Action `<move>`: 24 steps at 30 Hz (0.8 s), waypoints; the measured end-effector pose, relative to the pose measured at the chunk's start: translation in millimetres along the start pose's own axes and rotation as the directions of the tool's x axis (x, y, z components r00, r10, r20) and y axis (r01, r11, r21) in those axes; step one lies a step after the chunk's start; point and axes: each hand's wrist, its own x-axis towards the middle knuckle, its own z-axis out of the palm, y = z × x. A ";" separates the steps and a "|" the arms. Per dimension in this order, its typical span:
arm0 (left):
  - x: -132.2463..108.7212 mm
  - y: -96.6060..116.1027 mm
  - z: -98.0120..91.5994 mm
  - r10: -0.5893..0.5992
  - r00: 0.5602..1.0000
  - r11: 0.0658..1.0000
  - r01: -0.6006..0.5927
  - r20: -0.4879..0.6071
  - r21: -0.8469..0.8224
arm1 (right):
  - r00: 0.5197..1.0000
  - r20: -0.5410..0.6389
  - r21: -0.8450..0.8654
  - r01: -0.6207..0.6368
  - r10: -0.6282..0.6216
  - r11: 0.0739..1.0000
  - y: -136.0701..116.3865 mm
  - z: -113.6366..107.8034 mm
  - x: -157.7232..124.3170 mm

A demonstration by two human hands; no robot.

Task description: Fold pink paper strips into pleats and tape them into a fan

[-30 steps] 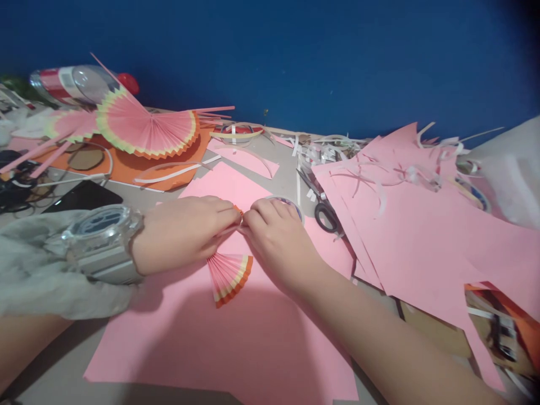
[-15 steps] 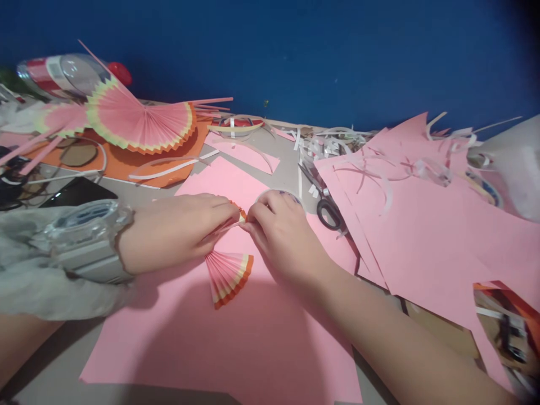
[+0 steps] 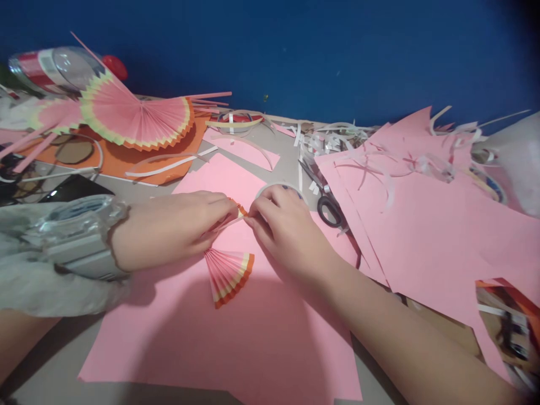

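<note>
Honestly not much has moved in the last second: the whole view has drifted a bit, so the big fan (image 3: 135, 118) and the bottle (image 3: 54, 67) at the back sit further up and left than before, and the left arm with the watch (image 3: 80, 236) has slid a little toward the frame edge. The hands themselves have barely budged. The left hand (image 3: 177, 228) is still curled shut, fingertips clamped on the waist of the small pleated fan (image 3: 230, 273). The right hand (image 3: 291, 233) has crept in a touch closer and is pinching the same spot from the other side, thumb and forefinger closed on the bunched upper pleats, with just an orange tip poking out between the two hands. The lower half of the fan is spread open and lying flat on the pink sheet (image 3: 211, 349), same place as before. So I'd read it as the pinch being held and tightened rather than anything new starting, with the fold still squeezed together and not let go. A tape roll (image 3: 280, 187) sits right behind the right hand's knuckles, and the scissors (image 3: 327, 208) lie just beside it, untouched.
</note>
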 end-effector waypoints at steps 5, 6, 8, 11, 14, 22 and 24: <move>-0.2 1.5 -0.3 -0.011 1.000 1.000 0.011 0.012 0.007 | 1.000 -0.005 -0.023 -0.008 0.008 1.000 -1.8 1.2 0.2; -0.1 1.6 -0.3 -0.007 1.000 1.000 0.007 0.013 0.002 | 1.000 -0.006 -0.028 -0.007 0.007 1.000 -1.8 1.3 0.4; 0.3 1.5 -0.3 0.004 1.000 1.000 -0.004 0.014 -0.008 | 1.000 -0.009 -0.034 -0.005 0.005 0.999 -1.4 1.3 0.8; 0.9 0.9 0.0 0.019 1.000 1.000 -0.019 0.012 -0.015 | 1.000 -0.017 -0.037 -0.009 0.008 0.999 -0.9 1.5 1.4; 1.0 0.0 -0.2 0.025 1.000 0.999 -0.025 0.017 -0.026 | 1.000 -0.027 -0.034 -0.012 0.011 0.999 -0.5 2.5 1.3; 1.2 -3.9 0.8 0.008 0.999 0.999 -0.009 -0.041 -0.043 | 0.999 -0.034 -0.011 0.009 -0.009 1.000 3.8 3.9 0.8; 3.9 -3.6 3.1 -0.048 0.995 0.998 0.045 -0.093 -0.032 | 1.000 -0.028 -0.007 0.010 -0.010 1.000 4.0 3.1 0.7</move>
